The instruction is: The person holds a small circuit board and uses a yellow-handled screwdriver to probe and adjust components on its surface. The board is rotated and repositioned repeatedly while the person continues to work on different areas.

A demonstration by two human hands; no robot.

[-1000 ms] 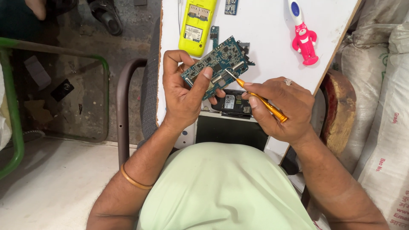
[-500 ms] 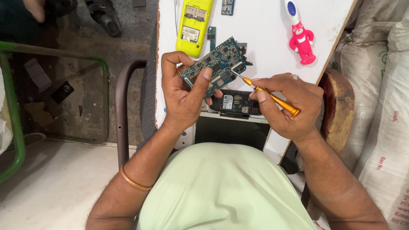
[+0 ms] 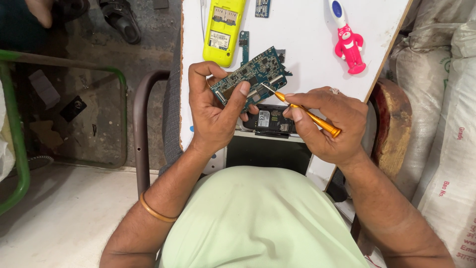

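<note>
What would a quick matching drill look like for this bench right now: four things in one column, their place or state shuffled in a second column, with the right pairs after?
Things:
1. circuit board
2. orange screwdriver
3. yellow phone shell
4. pink toy-shaped toothbrush

Places or states:
A. lying at the far right of the white table
B. gripped in the left hand
C. lying open-backed at the table's far edge, beyond the left hand
D. held in the right hand, tip at the board's edge

Pairs: 1-B, 2-D, 3-C, 4-A
</note>
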